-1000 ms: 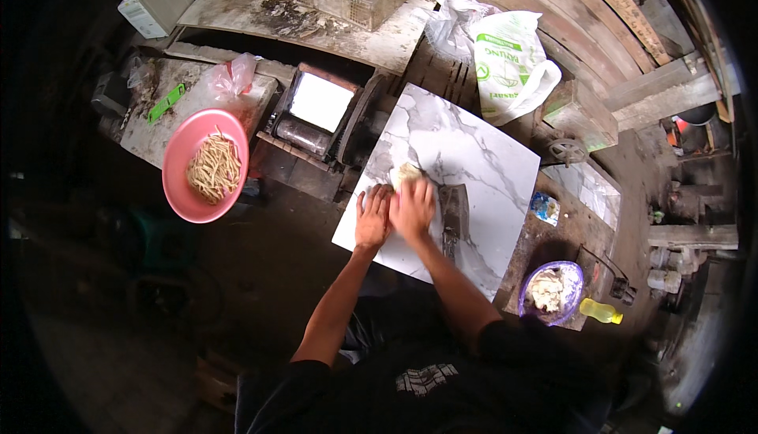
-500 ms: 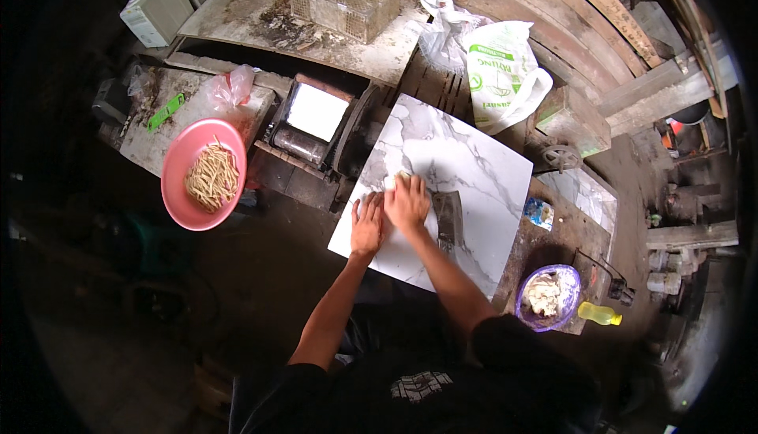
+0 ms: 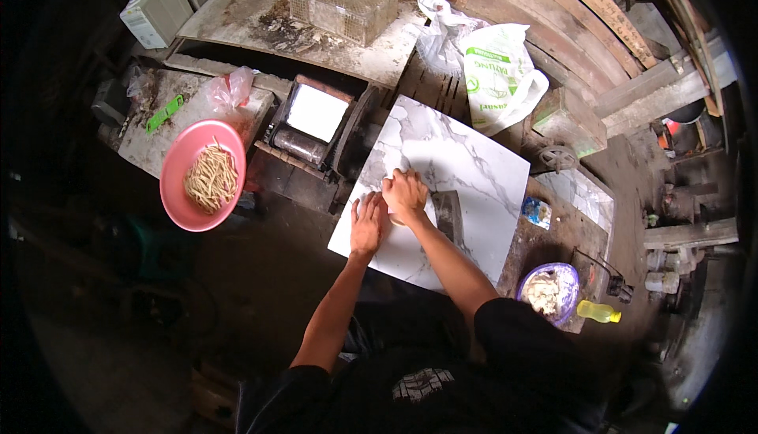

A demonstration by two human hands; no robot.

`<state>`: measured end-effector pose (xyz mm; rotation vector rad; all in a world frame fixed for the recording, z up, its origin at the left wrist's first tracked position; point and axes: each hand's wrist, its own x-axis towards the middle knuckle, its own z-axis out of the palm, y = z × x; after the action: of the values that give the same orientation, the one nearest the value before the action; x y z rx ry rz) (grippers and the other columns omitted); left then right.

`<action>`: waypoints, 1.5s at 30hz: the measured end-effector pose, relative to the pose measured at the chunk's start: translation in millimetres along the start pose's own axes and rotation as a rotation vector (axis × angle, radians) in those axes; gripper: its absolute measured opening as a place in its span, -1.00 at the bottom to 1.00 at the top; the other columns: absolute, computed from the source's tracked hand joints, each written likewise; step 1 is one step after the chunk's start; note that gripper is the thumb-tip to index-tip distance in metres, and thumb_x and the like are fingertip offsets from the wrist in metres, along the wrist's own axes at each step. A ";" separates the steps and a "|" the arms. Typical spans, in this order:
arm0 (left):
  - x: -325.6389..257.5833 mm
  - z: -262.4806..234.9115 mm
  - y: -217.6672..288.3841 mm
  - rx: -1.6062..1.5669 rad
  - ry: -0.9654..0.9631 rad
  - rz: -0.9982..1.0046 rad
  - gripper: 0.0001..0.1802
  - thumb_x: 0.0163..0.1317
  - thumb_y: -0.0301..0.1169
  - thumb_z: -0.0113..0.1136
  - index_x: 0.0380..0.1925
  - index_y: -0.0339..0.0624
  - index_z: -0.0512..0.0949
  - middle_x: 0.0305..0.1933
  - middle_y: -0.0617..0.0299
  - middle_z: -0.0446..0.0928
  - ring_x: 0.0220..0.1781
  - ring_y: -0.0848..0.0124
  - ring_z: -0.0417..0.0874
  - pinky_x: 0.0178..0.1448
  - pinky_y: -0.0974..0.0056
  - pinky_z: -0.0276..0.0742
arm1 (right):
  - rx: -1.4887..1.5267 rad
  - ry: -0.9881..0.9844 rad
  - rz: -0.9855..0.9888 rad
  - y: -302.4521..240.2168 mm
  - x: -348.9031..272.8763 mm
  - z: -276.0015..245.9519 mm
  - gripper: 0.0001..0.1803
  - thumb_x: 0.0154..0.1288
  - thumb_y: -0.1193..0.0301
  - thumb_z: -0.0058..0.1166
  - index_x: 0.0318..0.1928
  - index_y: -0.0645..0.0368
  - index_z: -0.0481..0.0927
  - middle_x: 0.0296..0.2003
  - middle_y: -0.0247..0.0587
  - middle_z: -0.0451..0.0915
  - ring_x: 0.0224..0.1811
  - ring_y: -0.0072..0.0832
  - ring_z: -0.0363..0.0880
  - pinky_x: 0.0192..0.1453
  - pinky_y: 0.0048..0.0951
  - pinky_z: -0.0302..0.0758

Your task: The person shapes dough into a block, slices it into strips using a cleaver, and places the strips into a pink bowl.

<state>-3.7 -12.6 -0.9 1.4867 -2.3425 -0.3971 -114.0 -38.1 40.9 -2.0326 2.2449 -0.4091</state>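
A white board with grey marble veining (image 3: pixel 474 158) lies before me. My right hand (image 3: pixel 406 194) presses down on it with the fingers curled over a small lump of pale dough (image 3: pixel 397 220), which shows below the palm; the rest is hidden. Close beside it, my left hand (image 3: pixel 366 225) rests on the board, fingers stretched out, and whether it touches the dough I cannot tell. Just right of my right wrist lies a flat, dark grey blade-like piece (image 3: pixel 449 215).
Left stands a pink basin (image 3: pixel 170 185) of thin pale strips. A roller machine (image 3: pixel 304 146) with a wheel adjoins the board's left side. A white plastic bag (image 3: pixel 493 79) stands behind. At right are a purple bowl (image 3: pixel 574 296) of dough and a yellow bottle (image 3: pixel 598 312).
The dough showed ahead of my right fingers before; now it shows beneath the palm, nearer me. My right hand has shifted slightly forward, and the left has stayed put.
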 end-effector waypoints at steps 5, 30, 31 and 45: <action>-5.8 0.0 -2.8 -0.039 0.062 0.014 -0.46 0.00 -0.37 -0.11 0.06 -0.19 0.20 0.17 0.23 0.17 0.28 0.37 0.04 0.31 0.11 -0.22 | -0.171 0.247 -0.205 -7.0 -84.0 10.2 -0.55 -0.11 0.22 0.05 -0.17 0.14 0.36 -0.30 -0.13 0.33 -0.14 -0.24 0.30 -0.17 -0.16 0.27; -9.8 -6.9 3.4 -0.105 0.048 0.013 -0.52 0.04 -0.41 -0.15 0.04 -0.21 0.21 0.16 0.22 0.19 0.27 0.36 0.06 0.31 0.11 -0.22 | -0.024 0.049 -0.014 -11.2 -20.9 -1.4 -0.72 -0.07 0.27 -0.03 -0.30 0.12 0.41 -0.24 -0.07 0.36 -0.14 -0.21 0.33 -0.22 -0.21 0.34; -11.2 -9.4 2.4 -0.109 0.047 0.005 -0.52 0.04 -0.40 -0.15 0.04 -0.21 0.22 0.15 0.22 0.19 0.26 0.36 0.07 0.31 0.11 -0.21 | -0.026 0.164 -0.076 -14.9 -42.3 -0.4 -0.69 -0.08 0.26 -0.03 -0.28 0.10 0.41 -0.23 -0.06 0.35 -0.12 -0.20 0.32 -0.18 -0.21 0.33; -4.2 -7.0 -0.4 -0.078 0.098 0.105 -0.50 0.11 -0.16 -0.11 0.01 -0.21 0.27 0.20 0.15 0.14 0.26 0.30 0.08 0.29 0.06 -0.17 | 0.360 0.431 0.128 20.1 -22.4 -46.6 -0.72 -0.05 0.43 -0.07 -0.24 0.20 0.35 -0.35 -0.03 0.34 -0.23 -0.12 0.29 -0.15 -0.19 0.25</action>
<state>1.2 -9.4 4.7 1.3114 -2.2890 -0.3754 -142.0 -7.9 78.1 -1.7310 2.2795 -1.2379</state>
